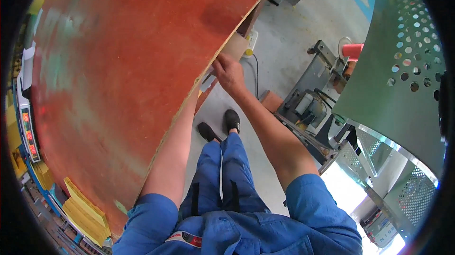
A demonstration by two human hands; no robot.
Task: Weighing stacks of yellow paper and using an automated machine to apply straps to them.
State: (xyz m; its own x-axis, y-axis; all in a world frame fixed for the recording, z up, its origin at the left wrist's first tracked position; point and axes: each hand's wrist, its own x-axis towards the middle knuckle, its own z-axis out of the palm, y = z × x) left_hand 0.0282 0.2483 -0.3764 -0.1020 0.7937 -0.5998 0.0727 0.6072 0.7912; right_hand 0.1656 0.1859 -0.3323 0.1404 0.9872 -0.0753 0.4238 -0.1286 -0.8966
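Far left, a yellow stack (pixel 85 210) of flat pieces sits at the red bench (pixel 113 65) corner. The left hand is hidden under the bench, grip impossible to tell. The right hand (pixel 229 72) curls round a small pale block (pixel 235 46) at the bench's edge, its long axis unclear.
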